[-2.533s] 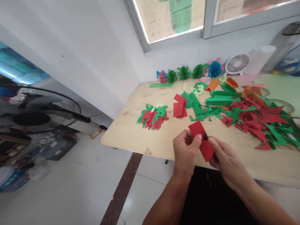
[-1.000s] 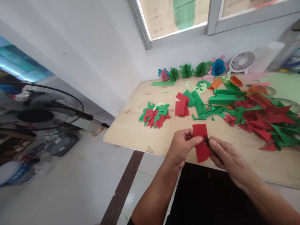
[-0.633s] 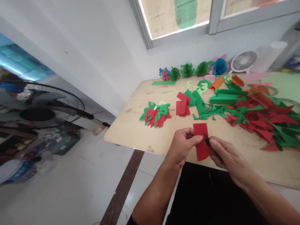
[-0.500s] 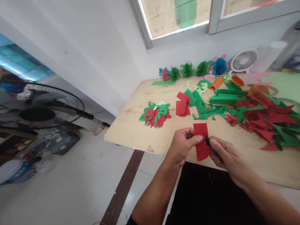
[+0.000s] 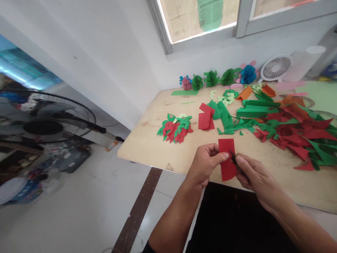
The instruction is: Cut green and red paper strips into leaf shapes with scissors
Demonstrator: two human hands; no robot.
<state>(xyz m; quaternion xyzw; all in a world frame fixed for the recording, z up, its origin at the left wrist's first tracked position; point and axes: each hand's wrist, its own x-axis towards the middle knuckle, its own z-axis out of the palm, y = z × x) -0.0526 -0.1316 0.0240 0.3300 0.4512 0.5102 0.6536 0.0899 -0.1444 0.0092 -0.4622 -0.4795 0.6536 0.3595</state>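
Observation:
My left hand (image 5: 207,162) pinches a folded strip of red paper (image 5: 226,170) between thumb and fingers, near the table's front edge. The strip's lower right corner is rounded. In my right hand (image 5: 254,177) is a pair of dark scissors (image 5: 233,157), mostly hidden by the fingers. Their tips meet the right edge of the red paper, close to my left thumb. Beyond my hands lies a small stack of red paper pieces (image 5: 204,120). To its left is a pile of red and green leaf-shaped cutouts (image 5: 176,130).
Red and green scraps (image 5: 297,130) heap up on the right of the wooden table (image 5: 142,144). Folded green strips (image 5: 258,109) lie behind. Several paper flower balls (image 5: 211,78) and a small white fan (image 5: 276,67) line the wall. A large floor fan (image 5: 43,127) stands left.
Both hands keep the same hold on the red paper and scissors. The whole view has shifted very slightly; nothing else visibly differs.

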